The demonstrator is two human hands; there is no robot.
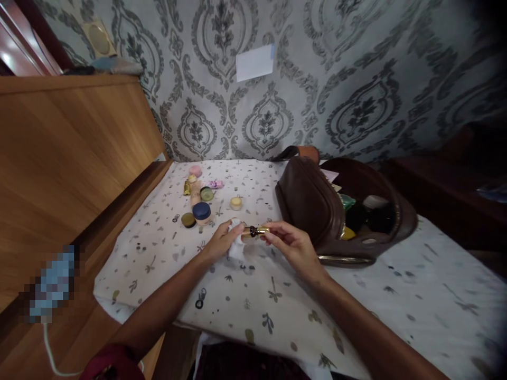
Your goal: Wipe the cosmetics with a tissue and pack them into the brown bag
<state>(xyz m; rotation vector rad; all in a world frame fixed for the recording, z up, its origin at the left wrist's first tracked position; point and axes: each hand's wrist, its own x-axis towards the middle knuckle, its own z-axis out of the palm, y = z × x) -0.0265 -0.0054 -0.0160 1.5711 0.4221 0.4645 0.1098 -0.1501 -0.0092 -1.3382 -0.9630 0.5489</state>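
Note:
Near the middle of the head view, my left hand (225,240) is closed on a white cloth (236,249) and one end of a small gold and dark tube (253,231). The fingers of my right hand (291,244) pinch the tube's other, gold end. Both hands are just above the patterned white cloth covering (247,303). A small yellow-lidded jar (236,202) stands beyond my left hand. Further left are a blue-lidded jar (202,212), an olive round lid or jar (188,220), a green round container (206,193) and a beige tube (195,194).
An open brown bag (311,198) holding several items stands to the right, close to my right hand. A pink item (195,170) and a small gold item (187,187) lie at the back left. Wooden furniture (79,137) borders the left; a patterned wall is behind.

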